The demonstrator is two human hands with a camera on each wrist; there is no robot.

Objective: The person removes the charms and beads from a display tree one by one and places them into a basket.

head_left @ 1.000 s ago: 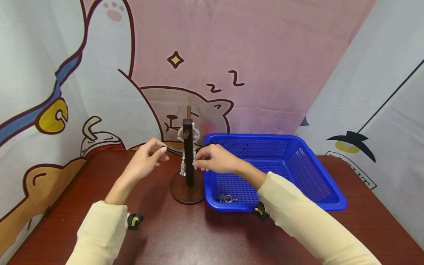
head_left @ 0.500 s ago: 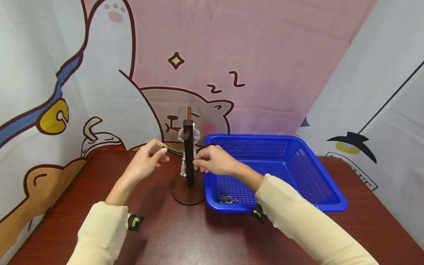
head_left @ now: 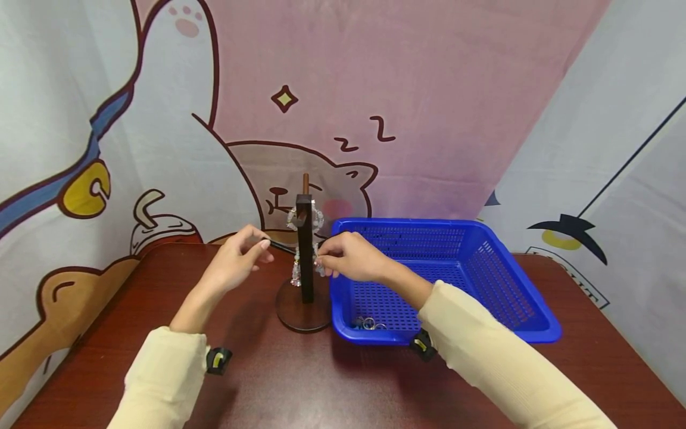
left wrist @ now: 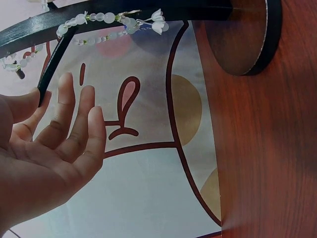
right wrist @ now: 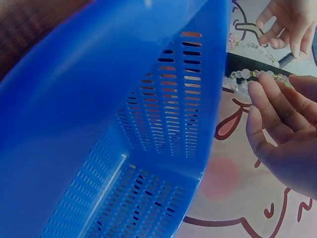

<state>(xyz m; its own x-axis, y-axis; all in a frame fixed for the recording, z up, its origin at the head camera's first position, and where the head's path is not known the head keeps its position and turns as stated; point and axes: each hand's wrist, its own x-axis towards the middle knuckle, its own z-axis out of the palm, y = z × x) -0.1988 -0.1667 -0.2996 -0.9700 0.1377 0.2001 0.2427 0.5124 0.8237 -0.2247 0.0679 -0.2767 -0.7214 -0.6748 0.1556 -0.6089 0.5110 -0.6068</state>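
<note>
A dark wooden bracelet stand (head_left: 305, 256) with a round base rises from the table, its pegs sticking out sideways. My left hand (head_left: 241, 256) pinches the end of the lower peg (left wrist: 55, 62) between thumb and forefinger, the other fingers spread loosely. A clear-and-white beaded bracelet (left wrist: 101, 18) with a white flower charm (left wrist: 158, 21) hangs around that peg, beside the post. Its right-hand strand is held by the fingertips of my right hand (head_left: 351, 257). Higher up, a second beaded bracelet (head_left: 318, 219) hangs on the stand. The right hand hides part of the lower strand.
Just right of the stand sits a blue plastic basket (head_left: 536, 301), its near left corner holding several small rings or bracelets (head_left: 369, 323). The right forearm passes over it. A reddish-brown table (head_left: 257, 381) lies beneath, with a cartoon-printed cloth (head_left: 439, 107) behind.
My right fingers have shifted slightly right, drawing the bracelet's right strand a little outward from the post. The left hand stays on the peg's end.
</note>
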